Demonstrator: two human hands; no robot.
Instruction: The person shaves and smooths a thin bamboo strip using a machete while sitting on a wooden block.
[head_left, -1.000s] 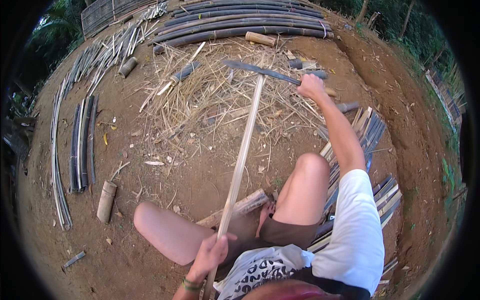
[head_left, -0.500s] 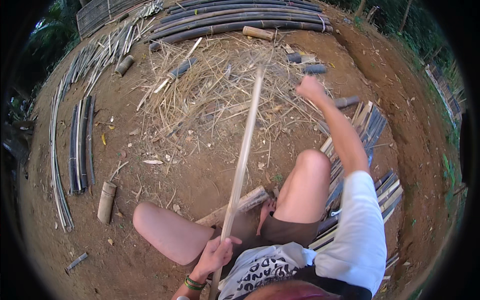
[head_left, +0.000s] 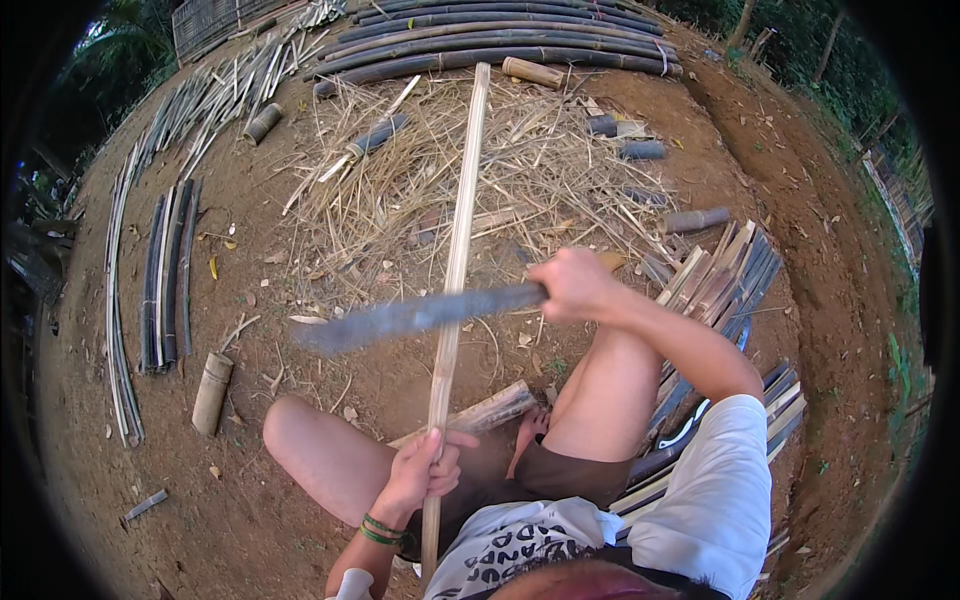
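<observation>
My left hand [head_left: 422,470] is closed around the lower part of a long pale split-bamboo strip [head_left: 465,200], which rises away from my lap toward the far bamboo poles. In my right hand [head_left: 575,285] is the handle of a machete [head_left: 420,312], its long grey blade pointing left and blurred toward the tip. The blade lies across the strip's middle in the picture; whether it touches the strip I cannot tell. Below the blade, a short bamboo log [head_left: 490,408] lies on the ground between my legs, behind the strip.
Shavings [head_left: 400,205] cover the ground ahead. Long dark bamboo poles [head_left: 500,57] lie at the back. Split strips [head_left: 165,285] are stacked at the left, with more bundles [head_left: 725,270] by my right leg. A cut bamboo piece [head_left: 212,395] stands near my left knee.
My right hand has come down and nearer from its far, raised position, and the machete blade now shows plainly across the strip. The strip's far end has shifted left; my left hand still grips it.
</observation>
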